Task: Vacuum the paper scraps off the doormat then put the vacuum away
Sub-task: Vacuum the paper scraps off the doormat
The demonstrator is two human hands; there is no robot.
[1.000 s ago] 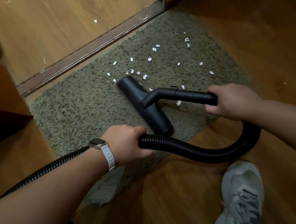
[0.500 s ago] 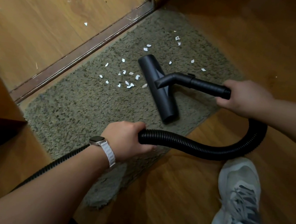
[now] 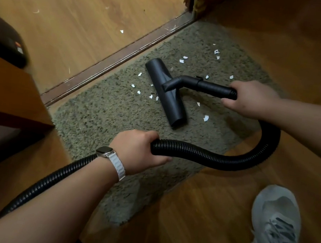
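We see free doormat (image 3: 102, 116) left of the nozzle (image 3: 166, 93) — the wooden cabinet (image 3: 4, 89) and the looping hose (image 3: 232, 161) close both sides.

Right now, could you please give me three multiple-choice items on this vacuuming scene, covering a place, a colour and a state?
1. Where does the floor nozzle rest?
A. doormat
B. bare wood floor
C. door sill

2. What colour is the watch strap?
A. black
B. white
C. red

3. The left hand is
A. open above the mat
B. closed around the ribbed hose
C. picking up scraps

Answers: 1 A, the nozzle lies on the mat's pile; 2 B, the strap is pale white; 3 B, the fingers wrap the hose.
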